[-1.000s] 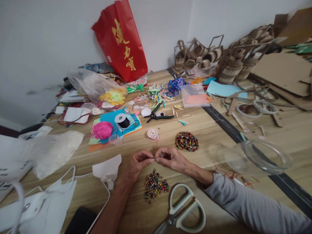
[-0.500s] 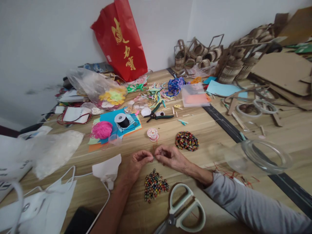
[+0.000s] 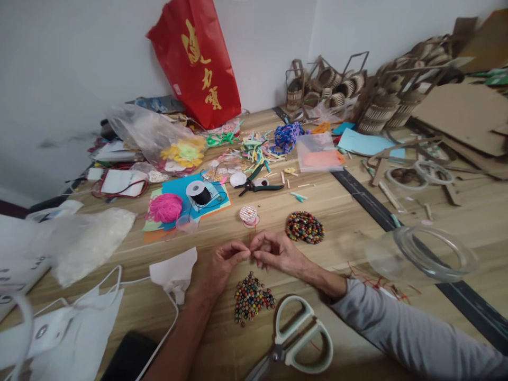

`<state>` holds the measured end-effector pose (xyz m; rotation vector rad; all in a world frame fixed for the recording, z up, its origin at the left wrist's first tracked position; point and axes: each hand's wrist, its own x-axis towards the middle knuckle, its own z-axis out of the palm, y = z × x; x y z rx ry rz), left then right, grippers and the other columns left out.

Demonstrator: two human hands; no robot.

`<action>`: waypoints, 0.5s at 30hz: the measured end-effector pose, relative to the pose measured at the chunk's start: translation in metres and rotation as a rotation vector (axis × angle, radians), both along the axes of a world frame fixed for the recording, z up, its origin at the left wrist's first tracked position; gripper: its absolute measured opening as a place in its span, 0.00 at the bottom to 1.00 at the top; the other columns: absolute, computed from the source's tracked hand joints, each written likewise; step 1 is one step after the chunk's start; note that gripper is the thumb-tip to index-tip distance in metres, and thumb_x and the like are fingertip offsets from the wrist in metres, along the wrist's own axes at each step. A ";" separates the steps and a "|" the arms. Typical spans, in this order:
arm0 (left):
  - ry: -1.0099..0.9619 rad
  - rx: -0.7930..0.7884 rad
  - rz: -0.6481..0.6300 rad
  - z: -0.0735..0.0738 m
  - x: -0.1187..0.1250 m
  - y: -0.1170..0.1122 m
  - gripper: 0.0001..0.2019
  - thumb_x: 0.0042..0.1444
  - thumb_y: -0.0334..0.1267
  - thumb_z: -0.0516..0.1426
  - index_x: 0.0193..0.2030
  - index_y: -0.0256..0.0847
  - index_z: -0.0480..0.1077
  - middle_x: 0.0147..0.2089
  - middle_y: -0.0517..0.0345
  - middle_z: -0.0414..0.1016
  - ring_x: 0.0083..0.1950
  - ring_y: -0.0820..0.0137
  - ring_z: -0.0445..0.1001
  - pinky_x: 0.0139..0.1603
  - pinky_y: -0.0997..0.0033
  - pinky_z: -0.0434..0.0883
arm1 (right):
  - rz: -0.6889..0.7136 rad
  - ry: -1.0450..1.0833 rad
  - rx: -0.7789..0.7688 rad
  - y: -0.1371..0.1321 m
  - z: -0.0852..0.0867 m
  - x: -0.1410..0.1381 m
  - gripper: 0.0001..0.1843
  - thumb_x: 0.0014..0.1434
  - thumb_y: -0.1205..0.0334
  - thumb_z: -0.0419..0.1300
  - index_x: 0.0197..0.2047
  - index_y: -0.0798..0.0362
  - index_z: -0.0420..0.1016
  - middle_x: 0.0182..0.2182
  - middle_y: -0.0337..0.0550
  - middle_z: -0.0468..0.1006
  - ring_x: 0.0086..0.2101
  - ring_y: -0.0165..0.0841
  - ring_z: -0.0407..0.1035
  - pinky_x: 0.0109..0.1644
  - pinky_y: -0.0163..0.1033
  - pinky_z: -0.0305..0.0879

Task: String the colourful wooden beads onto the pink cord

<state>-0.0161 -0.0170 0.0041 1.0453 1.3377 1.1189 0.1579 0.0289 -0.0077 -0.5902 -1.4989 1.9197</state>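
My left hand (image 3: 224, 260) and my right hand (image 3: 274, 251) meet fingertip to fingertip just above the wooden table (image 3: 341, 211). Both are pinched shut on something tiny; a thin red thread (image 3: 251, 238) runs from the pinch up toward a small spool (image 3: 248, 215). Whatever sits between the fingertips is too small to name. A loose heap of coloured beads (image 3: 252, 299) lies right below the hands. A round mat of joined beads (image 3: 305, 228) rests to the right of the spool.
Large white-handled scissors (image 3: 296, 338) lie near the front edge. A clear glass jar (image 3: 432, 256) lies on its side at the right. Pink yarn (image 3: 164, 207), a black cord spool (image 3: 198, 192), pliers (image 3: 257, 187), plastic bags (image 3: 85, 241) and cardboard pieces (image 3: 456, 111) crowd the back.
Both hands stay pinched together and have drifted slightly up the picture; the view has tipped down a little. Nothing was let go.
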 end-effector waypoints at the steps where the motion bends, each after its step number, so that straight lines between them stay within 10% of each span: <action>1: 0.000 0.003 0.004 0.002 0.001 0.000 0.06 0.41 0.39 0.65 0.22 0.42 0.74 0.26 0.63 0.74 0.32 0.68 0.71 0.38 0.71 0.69 | 0.010 -0.002 -0.004 0.000 0.000 0.000 0.17 0.55 0.51 0.63 0.38 0.56 0.68 0.24 0.37 0.73 0.23 0.24 0.68 0.24 0.29 0.66; 15: 0.085 0.067 -0.026 0.010 0.003 -0.002 0.04 0.43 0.36 0.64 0.22 0.41 0.74 0.25 0.62 0.73 0.31 0.70 0.70 0.36 0.73 0.67 | -0.028 -0.067 0.068 0.000 -0.002 0.000 0.16 0.54 0.50 0.63 0.32 0.57 0.71 0.21 0.33 0.67 0.19 0.22 0.61 0.22 0.28 0.60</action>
